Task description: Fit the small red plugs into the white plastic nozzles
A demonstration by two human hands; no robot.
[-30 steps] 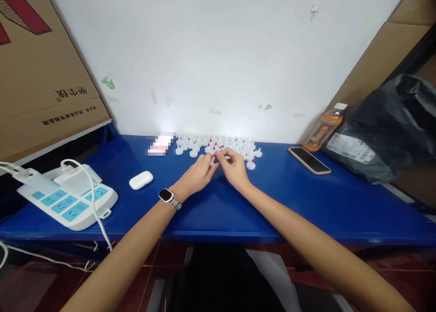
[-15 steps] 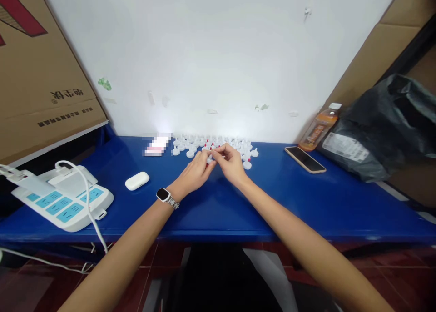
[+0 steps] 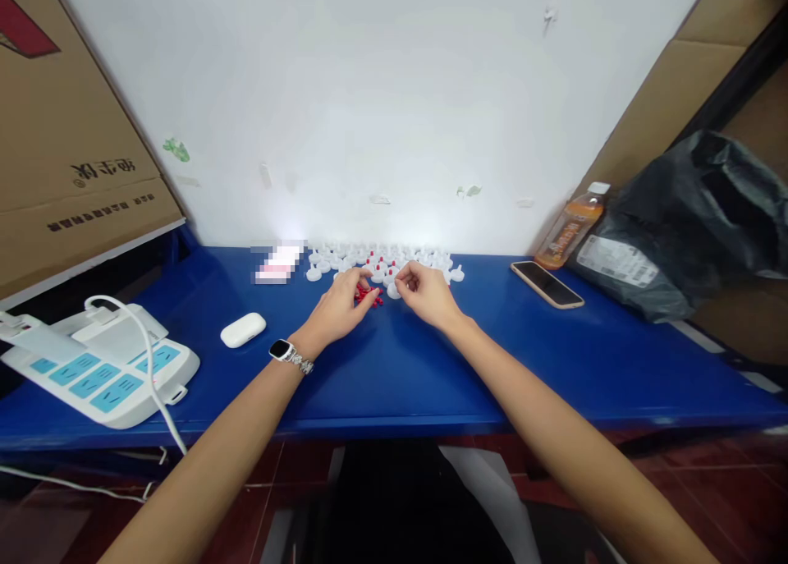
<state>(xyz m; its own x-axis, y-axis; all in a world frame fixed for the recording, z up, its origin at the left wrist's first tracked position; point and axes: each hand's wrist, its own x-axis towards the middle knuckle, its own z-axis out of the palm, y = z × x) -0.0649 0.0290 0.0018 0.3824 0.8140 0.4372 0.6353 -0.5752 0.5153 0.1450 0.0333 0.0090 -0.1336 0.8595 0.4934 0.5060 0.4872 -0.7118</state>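
My right hand (image 3: pixel 426 291) pinches a white nozzle cap (image 3: pixel 392 291) close to the blue tabletop. Left of it, my left hand (image 3: pixel 342 304) reaches over a small pile of red tips (image 3: pixel 377 299), thumb and fingers apart. The hand partly hides that pile, and I cannot make out anything held in it. Behind both hands stand many white nozzle caps (image 3: pixel 332 260), spread along the wall. A few near the middle carry red tips, such as the red-tipped cap (image 3: pixel 377 273).
A white earbud case (image 3: pixel 243 330) and a white power strip (image 3: pixel 116 375) with cables lie to the left. On the right are a phone (image 3: pixel 547 284), an orange drink bottle (image 3: pixel 571 227) and a black plastic bag (image 3: pixel 671 236). Cardboard (image 3: pixel 74 137) stands at the left.
My hands were together over a small white piece; now they are apart. The left has moved left and opened, uncovering red tips. The right holds a white nozzle cap near the table.
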